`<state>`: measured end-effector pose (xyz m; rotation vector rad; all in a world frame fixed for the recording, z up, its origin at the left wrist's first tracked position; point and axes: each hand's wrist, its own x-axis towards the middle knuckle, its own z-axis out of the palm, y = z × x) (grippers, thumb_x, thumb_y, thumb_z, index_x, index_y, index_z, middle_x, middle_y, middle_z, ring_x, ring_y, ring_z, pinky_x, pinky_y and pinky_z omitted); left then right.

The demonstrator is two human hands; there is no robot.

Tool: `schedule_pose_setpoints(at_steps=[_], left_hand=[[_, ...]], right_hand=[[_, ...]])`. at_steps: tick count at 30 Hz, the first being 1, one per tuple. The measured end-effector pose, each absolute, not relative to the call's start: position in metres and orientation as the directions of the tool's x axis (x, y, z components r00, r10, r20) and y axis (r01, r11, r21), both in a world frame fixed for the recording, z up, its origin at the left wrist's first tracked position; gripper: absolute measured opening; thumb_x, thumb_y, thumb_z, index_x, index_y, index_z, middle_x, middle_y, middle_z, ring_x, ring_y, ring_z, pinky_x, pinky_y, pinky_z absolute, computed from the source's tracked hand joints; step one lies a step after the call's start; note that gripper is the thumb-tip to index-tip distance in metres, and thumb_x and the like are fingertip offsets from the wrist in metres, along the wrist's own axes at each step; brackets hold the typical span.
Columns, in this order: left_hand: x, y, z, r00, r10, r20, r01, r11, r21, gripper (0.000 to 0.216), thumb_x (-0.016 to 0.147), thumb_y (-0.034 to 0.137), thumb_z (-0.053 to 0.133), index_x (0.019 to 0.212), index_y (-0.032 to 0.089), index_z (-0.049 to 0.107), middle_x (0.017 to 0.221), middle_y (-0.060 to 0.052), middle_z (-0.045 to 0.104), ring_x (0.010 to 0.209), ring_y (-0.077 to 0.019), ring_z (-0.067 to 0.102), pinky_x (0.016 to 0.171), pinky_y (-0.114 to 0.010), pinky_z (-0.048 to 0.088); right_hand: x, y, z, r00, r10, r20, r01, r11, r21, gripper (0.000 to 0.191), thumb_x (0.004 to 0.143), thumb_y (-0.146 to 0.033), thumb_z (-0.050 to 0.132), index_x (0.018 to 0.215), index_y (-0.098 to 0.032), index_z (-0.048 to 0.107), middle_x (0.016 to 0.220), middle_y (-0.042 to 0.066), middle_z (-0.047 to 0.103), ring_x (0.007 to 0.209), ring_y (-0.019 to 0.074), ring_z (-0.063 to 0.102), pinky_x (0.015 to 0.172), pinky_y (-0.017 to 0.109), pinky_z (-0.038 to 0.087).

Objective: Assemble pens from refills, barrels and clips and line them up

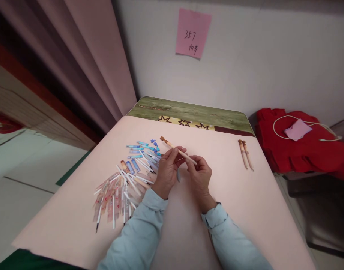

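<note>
Over the middle of the table, a slim beige pen [184,154] with a brown figure-shaped top slants down to the right. My left hand [168,167] pinches its barrel near the middle. At its lower right end, my right hand [199,173] has thumb and fingers closed on the tip. Left of my hands lies a spread of pen parts: blue barrel pieces [136,151], small dark blue tops [153,141], white refills [113,208] and clear pinkish barrels [105,200]. A grey-blue piece [178,175] shows just below my hands, partly hidden.
Two assembled pens [246,155] with brown tops lie side by side at the table's right. The pale cloth [230,210] covers most of the table. Beyond the right edge stands a red-covered seat [287,150] with a cord and pink paper.
</note>
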<state>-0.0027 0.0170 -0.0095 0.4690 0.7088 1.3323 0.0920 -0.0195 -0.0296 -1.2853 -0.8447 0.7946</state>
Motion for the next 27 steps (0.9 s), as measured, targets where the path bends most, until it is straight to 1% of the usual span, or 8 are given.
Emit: schedule_pose_setpoints(at_steps=[3,7,9,11,13,14,19,27], left_hand=[[-0.003,0.017,-0.01,0.073,0.977,-0.202,-0.691,0.195,0.696,0.031,0.071,0.035,0.081,0.091,0.014,0.073,0.09,-0.008,0.074,0.082,-0.0166,0.069,0.077,-0.029,0.054],[-0.002,0.018,-0.012,0.061,0.976,-0.207,-0.689,0.191,0.699,0.029,0.07,0.034,0.082,0.088,0.014,0.072,0.084,-0.006,0.073,0.079,-0.0154,0.068,0.074,-0.027,0.053],[-0.003,0.019,-0.011,0.034,0.975,-0.218,-0.696,0.18,0.696,0.028,0.068,0.032,0.083,0.085,0.013,0.072,0.078,-0.005,0.072,0.075,-0.0142,0.068,0.072,-0.026,0.052],[-0.004,0.02,-0.01,0.009,0.972,-0.236,-0.696,0.175,0.696,0.028,0.066,0.031,0.084,0.083,0.013,0.072,0.075,-0.004,0.071,0.072,-0.0135,0.067,0.071,-0.026,0.052],[-0.005,0.021,-0.008,-0.006,0.968,-0.251,-0.69,0.177,0.702,0.028,0.065,0.031,0.084,0.083,0.013,0.072,0.074,-0.004,0.07,0.072,-0.0136,0.067,0.071,-0.026,0.052],[-0.005,0.021,-0.008,-0.013,0.967,-0.253,-0.688,0.175,0.704,0.028,0.065,0.031,0.084,0.082,0.013,0.072,0.073,-0.004,0.07,0.072,-0.0137,0.067,0.071,-0.026,0.052],[-0.007,0.022,-0.008,-0.005,0.975,-0.22,-0.686,0.157,0.711,0.026,0.065,0.031,0.084,0.081,0.013,0.072,0.076,-0.004,0.07,0.074,-0.0136,0.067,0.074,-0.026,0.052],[-0.009,0.021,-0.007,-0.003,0.978,-0.207,-0.662,0.153,0.733,0.029,0.072,0.04,0.078,0.083,0.013,0.073,0.08,-0.006,0.071,0.076,-0.0163,0.068,0.073,-0.029,0.053]], right_hand=[[0.093,-0.021,-0.03,0.445,0.893,0.067,0.024,0.063,-0.998,0.034,0.082,-0.05,0.066,0.08,-0.016,0.067,0.065,0.0,0.063,0.051,0.0105,0.053,0.05,0.023,0.046],[0.094,-0.022,-0.031,0.395,0.913,0.102,0.105,0.065,-0.992,0.042,0.089,-0.051,0.056,0.069,-0.016,0.066,0.055,-0.001,0.058,0.047,0.0101,0.05,0.05,0.023,0.043],[0.093,-0.022,-0.032,0.355,0.928,0.111,0.124,0.071,-0.99,0.041,0.091,-0.051,0.055,0.073,-0.016,0.067,0.056,-0.002,0.057,0.049,0.0107,0.051,0.052,0.024,0.043],[0.092,-0.022,-0.034,0.325,0.939,0.112,0.12,0.077,-0.99,0.033,0.087,-0.049,0.061,0.088,-0.017,0.068,0.058,-0.004,0.056,0.052,0.0111,0.051,0.052,0.023,0.043],[0.09,-0.022,-0.035,0.314,0.943,0.112,0.096,0.086,-0.992,0.035,0.082,-0.045,0.068,0.103,-0.018,0.063,0.063,-0.005,0.056,0.054,0.0113,0.053,0.053,0.023,0.044],[0.089,-0.022,-0.037,0.315,0.942,0.117,0.086,0.095,-0.992,0.036,0.08,-0.043,0.07,0.105,-0.019,0.06,0.066,-0.005,0.058,0.056,0.0115,0.054,0.054,0.023,0.046],[0.089,-0.021,-0.041,0.348,0.922,0.168,0.128,0.13,-0.983,0.02,0.082,-0.037,0.066,0.089,-0.02,0.058,0.077,-0.002,0.062,0.062,0.0118,0.056,0.058,0.024,0.047],[0.089,-0.022,-0.038,0.367,0.913,0.177,0.114,0.145,-0.983,0.02,0.082,-0.036,0.067,0.089,-0.02,0.058,0.077,-0.002,0.061,0.059,0.0111,0.054,0.055,0.024,0.047]])
